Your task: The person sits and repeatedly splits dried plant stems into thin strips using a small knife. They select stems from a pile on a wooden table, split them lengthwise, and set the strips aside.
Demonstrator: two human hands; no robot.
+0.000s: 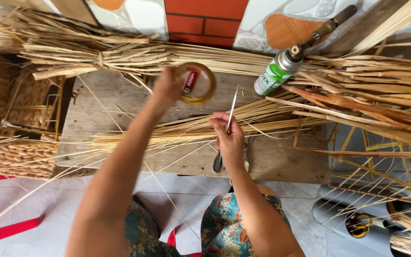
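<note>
A green and white gas canister (274, 75) with a torch head lies on the wooden table (281, 159), up and to the right of the fingers. A tied bundle of flat reed strips (86, 59) lies beyond them to the left, and woven baskets (22, 159) sit far left, below finger level.

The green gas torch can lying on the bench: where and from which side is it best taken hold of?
Probably around the green can body, mid-length, coming down from above. It lies tilted on the wooden bench, its round side exposed, while the metal nozzle end is thin and points away. The right hand, nearest it, holds scissors; the left hand holds a tape roll.
</note>
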